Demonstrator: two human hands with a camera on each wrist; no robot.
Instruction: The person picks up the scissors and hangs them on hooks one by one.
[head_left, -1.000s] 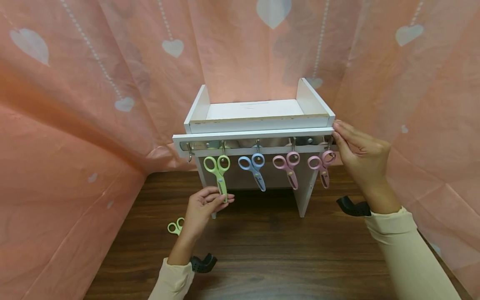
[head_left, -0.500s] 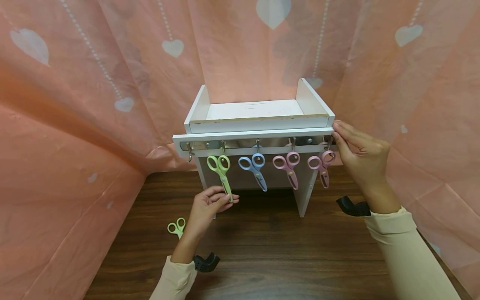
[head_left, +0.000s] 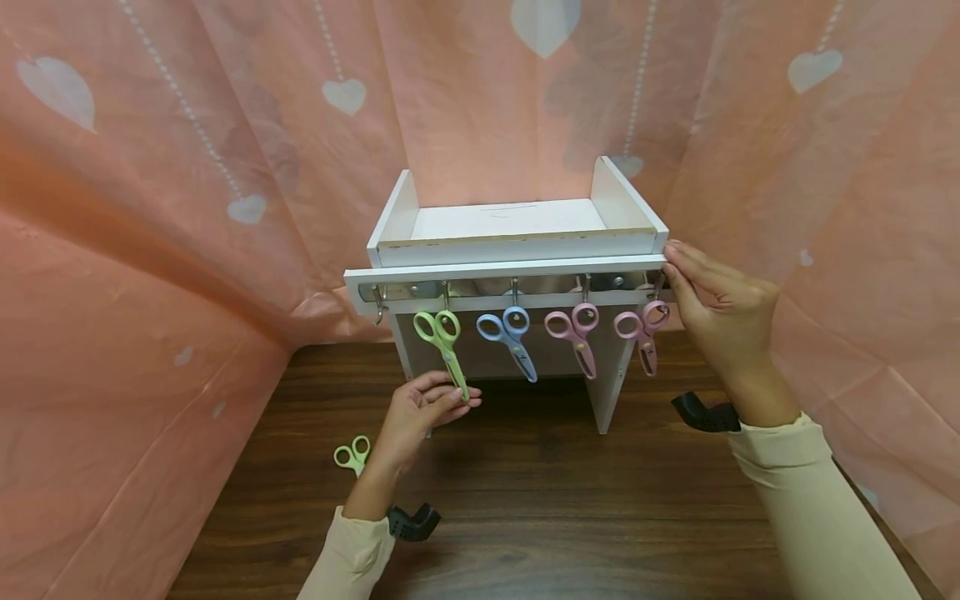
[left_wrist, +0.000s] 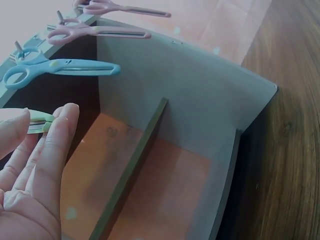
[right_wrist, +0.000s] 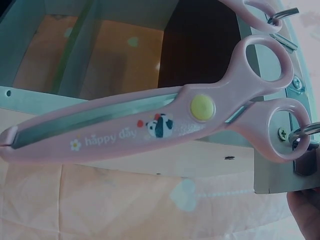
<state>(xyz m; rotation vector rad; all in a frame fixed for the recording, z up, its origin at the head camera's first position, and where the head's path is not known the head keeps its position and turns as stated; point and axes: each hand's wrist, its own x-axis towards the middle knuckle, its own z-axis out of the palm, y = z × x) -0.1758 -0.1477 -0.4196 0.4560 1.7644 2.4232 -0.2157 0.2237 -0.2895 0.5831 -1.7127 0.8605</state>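
My left hand [head_left: 420, 412] pinches the blade tip of the green scissors [head_left: 448, 354] between thumb and fingers. One finger loop of these scissors is on the second hook from the left. My right hand [head_left: 723, 308] grips the right end of the white hook rail [head_left: 487, 268], thumb in front. Blue scissors [head_left: 510, 333] hang on the middle hook. To their right hang pink scissors [head_left: 576, 333] and, beside my right hand, more pink scissors [head_left: 645, 329], whose panda print shows in the right wrist view. In the left wrist view only the green tip [left_wrist: 40, 121] shows between my fingertips.
The leftmost hook [head_left: 378, 304] carries nothing. The rail runs along the front of a white shelf unit [head_left: 517, 248]. Other green scissors [head_left: 352, 454] lie on the dark wooden surface [head_left: 540, 517], partly hidden by my left wrist. A pink curtain [head_left: 480, 108] surrounds the unit.
My left hand has shifted slightly right, swinging the green scissors' tip rightward; their loop stays on the hook. The blue scissors' tip has swung slightly right too. My right hand keeps its hold.
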